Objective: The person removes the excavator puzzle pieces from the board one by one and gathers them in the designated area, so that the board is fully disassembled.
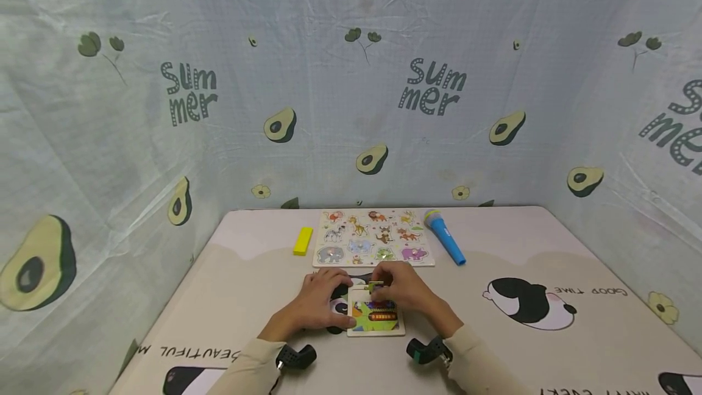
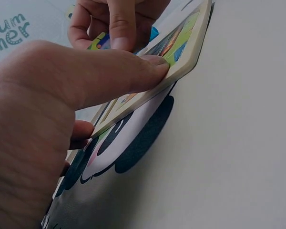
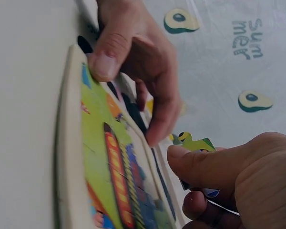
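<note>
Near the middle of the table lies a small wooden jigsaw puzzle board [image 1: 376,325] with a pale frame and a bright green picture. My left hand [image 1: 320,300] holds its left side, the thumb pressing on the frame and a finger against the edge. Over the far part of the board, my right hand [image 1: 403,285] pinches a jigsaw piece [image 3: 200,144], green with some blue and yellow, between thumb and fingers. The piece is raised off the board in the right wrist view. Part of the picture is hidden by my right hand.
Behind my hands lies a larger board with animal pictures [image 1: 359,230]. A yellow block [image 1: 303,241] sits to its left and a blue toy microphone [image 1: 446,239] to its right. A printed cloth [image 1: 329,78] closes off the table's back and sides.
</note>
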A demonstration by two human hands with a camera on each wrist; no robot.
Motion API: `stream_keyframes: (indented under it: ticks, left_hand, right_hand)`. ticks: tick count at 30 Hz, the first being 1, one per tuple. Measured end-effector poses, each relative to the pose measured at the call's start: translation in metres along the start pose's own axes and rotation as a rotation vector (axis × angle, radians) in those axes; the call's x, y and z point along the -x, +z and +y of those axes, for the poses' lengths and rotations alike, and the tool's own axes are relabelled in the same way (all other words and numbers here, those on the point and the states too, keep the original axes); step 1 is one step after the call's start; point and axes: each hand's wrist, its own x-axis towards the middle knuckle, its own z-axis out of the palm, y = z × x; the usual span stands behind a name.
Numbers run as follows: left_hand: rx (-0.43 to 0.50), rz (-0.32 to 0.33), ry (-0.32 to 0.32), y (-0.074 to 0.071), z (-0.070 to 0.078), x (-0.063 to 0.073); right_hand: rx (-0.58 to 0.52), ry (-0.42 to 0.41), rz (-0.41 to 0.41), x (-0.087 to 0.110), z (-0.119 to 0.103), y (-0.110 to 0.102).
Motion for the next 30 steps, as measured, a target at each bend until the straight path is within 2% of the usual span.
stream_keyframes:
  ticks: [4, 10, 13, 23, 30]
  left_hand:
    - [-0.004, -0.001, -0.004, 0.0, 0.0, 0.0]
    - [-0.001, -0.001, -0.001, -0.001, 0.002, 0.001]
    - [-0.001, -0.001, 0.001, -0.001, 0.002, 0.001]
    - [0.002, -0.002, -0.002, -0.001, 0.002, 0.002]
    - [0.0, -0.002, -0.001, -0.001, 0.002, 0.001]
  right_hand:
    - [-0.02, 0.045, 0.046, 0.001, 0.001, -0.011]
    - [-0.007, 0.043, 0.141, 0.006, 0.009, -0.033]
    - [-0.008, 0.075, 0.161, 0.008, 0.014, -0.043]
    - [-0.086, 0.184, 0.14, 0.012, 0.037, -0.067]
    - [-0.052, 0.242, 0.138, 0.016, 0.055, -0.075]
